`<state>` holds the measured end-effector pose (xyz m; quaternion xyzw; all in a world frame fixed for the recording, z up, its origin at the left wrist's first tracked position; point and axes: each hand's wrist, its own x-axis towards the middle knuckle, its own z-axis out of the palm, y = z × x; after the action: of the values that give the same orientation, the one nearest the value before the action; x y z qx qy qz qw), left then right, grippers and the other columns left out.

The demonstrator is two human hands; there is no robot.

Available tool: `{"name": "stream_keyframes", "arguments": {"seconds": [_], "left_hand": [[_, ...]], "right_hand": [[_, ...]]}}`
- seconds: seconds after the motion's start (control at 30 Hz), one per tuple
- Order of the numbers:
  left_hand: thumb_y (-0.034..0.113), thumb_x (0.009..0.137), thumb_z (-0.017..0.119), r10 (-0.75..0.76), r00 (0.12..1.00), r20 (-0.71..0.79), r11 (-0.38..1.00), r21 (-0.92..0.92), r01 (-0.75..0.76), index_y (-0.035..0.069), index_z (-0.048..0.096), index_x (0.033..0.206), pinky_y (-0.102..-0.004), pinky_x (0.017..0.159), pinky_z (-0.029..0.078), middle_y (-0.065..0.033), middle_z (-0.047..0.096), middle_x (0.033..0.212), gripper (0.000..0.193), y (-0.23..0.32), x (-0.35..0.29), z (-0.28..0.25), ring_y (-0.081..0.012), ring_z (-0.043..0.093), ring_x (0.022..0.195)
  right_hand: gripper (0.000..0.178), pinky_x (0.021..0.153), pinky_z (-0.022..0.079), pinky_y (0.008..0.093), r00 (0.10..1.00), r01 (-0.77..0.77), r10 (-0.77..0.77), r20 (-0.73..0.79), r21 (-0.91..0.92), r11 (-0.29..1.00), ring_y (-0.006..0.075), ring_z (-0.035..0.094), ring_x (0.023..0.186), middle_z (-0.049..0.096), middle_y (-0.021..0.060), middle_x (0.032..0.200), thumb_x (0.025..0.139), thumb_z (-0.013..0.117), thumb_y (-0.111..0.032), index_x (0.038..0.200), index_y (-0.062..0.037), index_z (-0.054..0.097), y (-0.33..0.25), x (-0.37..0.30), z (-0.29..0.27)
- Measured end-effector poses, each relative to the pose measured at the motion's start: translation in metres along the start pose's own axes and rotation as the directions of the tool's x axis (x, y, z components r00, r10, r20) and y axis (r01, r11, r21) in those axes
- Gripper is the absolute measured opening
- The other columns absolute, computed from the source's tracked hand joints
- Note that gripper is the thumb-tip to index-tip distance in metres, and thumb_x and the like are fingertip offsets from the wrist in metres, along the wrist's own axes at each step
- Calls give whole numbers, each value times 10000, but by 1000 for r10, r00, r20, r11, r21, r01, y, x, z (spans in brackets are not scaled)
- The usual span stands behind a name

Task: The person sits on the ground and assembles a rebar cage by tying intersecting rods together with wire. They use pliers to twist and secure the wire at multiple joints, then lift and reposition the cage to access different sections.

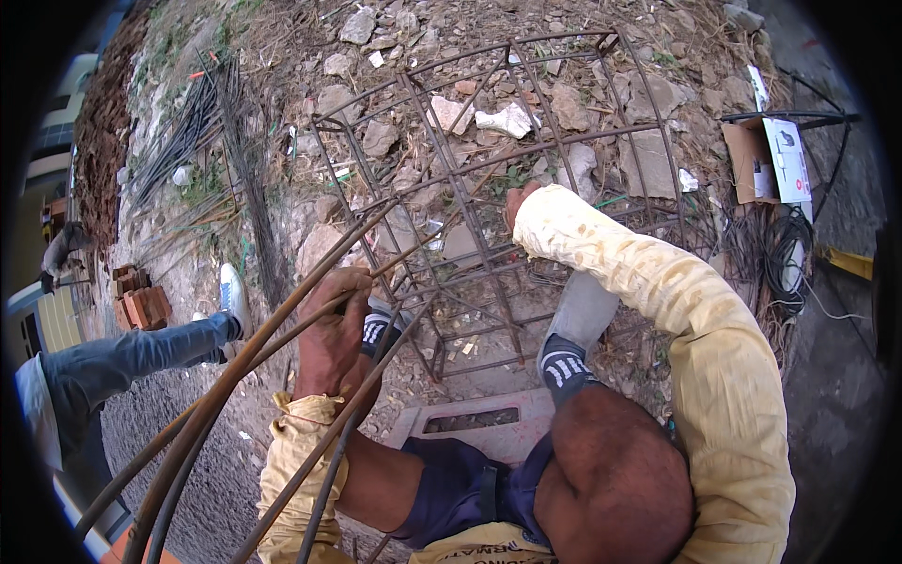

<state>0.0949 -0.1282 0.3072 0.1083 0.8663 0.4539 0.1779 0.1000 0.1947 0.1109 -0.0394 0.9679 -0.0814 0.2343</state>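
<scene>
A rusty rebar cage (453,172) of long bars and square ties lies on the ground in front of me. Its long bars extend back past my left side to the lower left. My left hand (331,315) is closed around one of these steel bars (282,343) at the near left end of the cage. At the cage's right side is my right hand (520,202), near the inner bars. A stained cream sleeve (648,273) hides most of it, so its fingers and anything in them do not show. My feet are beside and under the cage.
Broken stones (573,108) cover the ground under and beyond the cage. Thin rods (249,188) lie in bundles to the left, near stacked bricks (141,303) and another person's jeans-clad leg (141,362). An open cardboard box (747,164) and coiled cable (782,258) are at the right.
</scene>
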Motion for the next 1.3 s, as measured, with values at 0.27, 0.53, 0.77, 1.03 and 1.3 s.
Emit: {"name": "stream_keyframes", "arguments": {"seconds": [0.27,0.53,0.77,1.03,1.3], "left_hand": [[2,931,578,16,1000,-8,999,30,-16,14,615,1018,-242,673,534,-81,625,1105,95,-2,-5,-4,-104,594,813],[-32,906,589,-21,999,-36,1000,-5,21,17,630,997,-257,734,505,-99,654,1029,112,5,-3,0,-125,602,866],[-45,906,580,-20,998,-55,996,-89,15,15,625,999,-219,640,470,-73,634,1031,120,0,-4,2,-78,551,769],[-55,904,568,-20,999,-36,992,-121,16,14,619,993,-222,618,471,-72,627,1028,123,1,-2,3,-79,552,723],[-45,903,577,16,1000,-12,992,-126,-17,16,618,985,-224,616,473,-68,621,998,111,6,5,8,-81,551,711]], "right_hand": [[314,514,486,391,789,-306,-91,607,517,799,207,573,493,655,99,641,808,723,-361,757,-57,662,3,-3,-60],[658,777,516,509,976,-177,162,145,97,980,397,659,866,657,258,959,792,696,-402,1280,-45,438,6,-11,-18],[495,837,489,518,819,-246,13,573,331,911,326,629,960,638,124,1031,858,636,-487,1114,-63,645,11,6,-56],[449,421,465,345,740,-655,12,673,715,246,192,568,454,587,36,602,820,686,-548,799,-105,615,33,-15,-48],[181,501,473,382,969,-4,-214,124,872,489,214,597,553,659,62,747,838,678,-318,919,-157,693,53,25,66]]}}
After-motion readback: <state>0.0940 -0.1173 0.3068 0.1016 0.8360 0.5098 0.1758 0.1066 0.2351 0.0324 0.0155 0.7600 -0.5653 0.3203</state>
